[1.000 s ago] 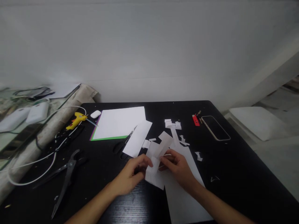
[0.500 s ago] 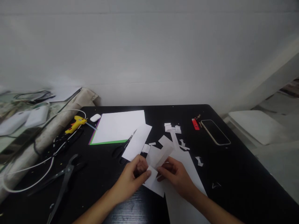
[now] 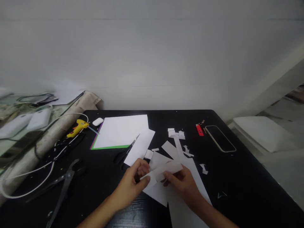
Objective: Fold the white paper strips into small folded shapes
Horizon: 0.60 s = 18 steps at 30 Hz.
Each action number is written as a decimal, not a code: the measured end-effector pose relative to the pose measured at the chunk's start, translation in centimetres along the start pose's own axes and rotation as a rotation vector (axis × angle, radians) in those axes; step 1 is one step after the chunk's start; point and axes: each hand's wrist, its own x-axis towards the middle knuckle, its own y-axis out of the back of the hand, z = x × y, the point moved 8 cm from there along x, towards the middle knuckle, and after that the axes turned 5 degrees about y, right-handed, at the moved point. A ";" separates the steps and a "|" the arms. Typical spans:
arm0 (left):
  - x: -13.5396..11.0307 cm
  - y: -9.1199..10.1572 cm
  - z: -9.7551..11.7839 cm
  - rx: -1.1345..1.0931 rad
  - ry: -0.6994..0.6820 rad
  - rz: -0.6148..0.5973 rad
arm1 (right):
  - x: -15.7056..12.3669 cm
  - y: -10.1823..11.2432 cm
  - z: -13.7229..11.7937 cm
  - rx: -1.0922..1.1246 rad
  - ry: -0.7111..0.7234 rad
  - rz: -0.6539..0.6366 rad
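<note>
Both my hands work a cut piece of white paper (image 3: pixel 163 169) over the front middle of a black table (image 3: pixel 237 177). My left hand (image 3: pixel 133 185) pinches the paper's left end, folded over its fingertips. My right hand (image 3: pixel 182 185) grips the paper's right part from below, with a folded flap lying across its fingers. A larger white sheet (image 3: pixel 185 209) lies under both hands. Small paper offcuts (image 3: pixel 177 134) are scattered just beyond.
Left of my hands lie large scissors (image 3: pixel 64 183), a yellow glue gun (image 3: pixel 77 126) with cables, and black scissors (image 3: pixel 123 153) under a white strip. A stack of sheets (image 3: pixel 121 131) lies at the back. A phone (image 3: pixel 220 138) and red lighter (image 3: pixel 199 129) lie right.
The upright flap of the paper has been folded down and now lies flat across my right fingers. The left hand shifted its pinch on the left end. The view tilted slightly upward.
</note>
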 end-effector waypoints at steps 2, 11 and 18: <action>0.3 0.8 -0.1 -0.083 0.020 0.086 | -0.3 -0.3 0.6 -0.002 -0.043 -0.067; 0.9 2.4 0.0 -0.219 0.053 0.235 | -1.9 -3.4 -1.2 0.086 0.008 -0.554; 1.0 1.3 -0.1 -0.210 0.071 0.159 | -1.6 -2.9 1.0 -0.257 -0.078 -0.447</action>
